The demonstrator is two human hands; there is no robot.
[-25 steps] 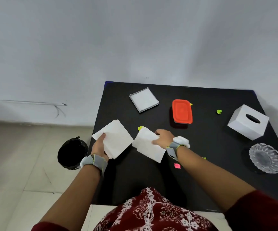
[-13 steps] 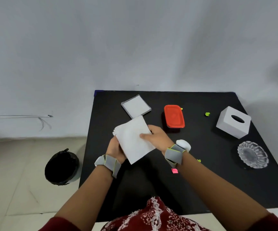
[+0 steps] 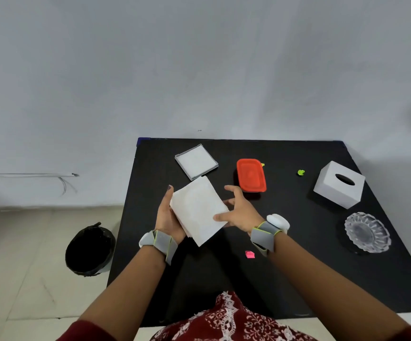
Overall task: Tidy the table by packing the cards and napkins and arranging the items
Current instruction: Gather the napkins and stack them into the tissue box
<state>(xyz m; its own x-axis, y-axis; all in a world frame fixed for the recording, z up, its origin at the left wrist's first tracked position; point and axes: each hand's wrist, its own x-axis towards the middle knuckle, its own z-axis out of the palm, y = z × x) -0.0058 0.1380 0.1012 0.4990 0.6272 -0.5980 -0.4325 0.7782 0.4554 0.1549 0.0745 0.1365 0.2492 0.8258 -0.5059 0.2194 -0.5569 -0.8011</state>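
At the centre of the frame, the left hand [image 3: 168, 217] cradles a stack of white napkins [image 3: 197, 209] above the black table [image 3: 285, 242], fingers curled round its left edge. The right hand [image 3: 239, 210] touches the stack's right edge, fingers spread and loose. Just above sits a shallow napkin tray [image 3: 196, 161]; the red box [image 3: 251, 175] lies to its right.

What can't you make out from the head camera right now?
- How many sheets the napkin stack holds: its edges are covered by the left hand and right hand.
- What is inside the red lidded container: the lid hides it.
- What the green scrap and pink scrap are: too small.
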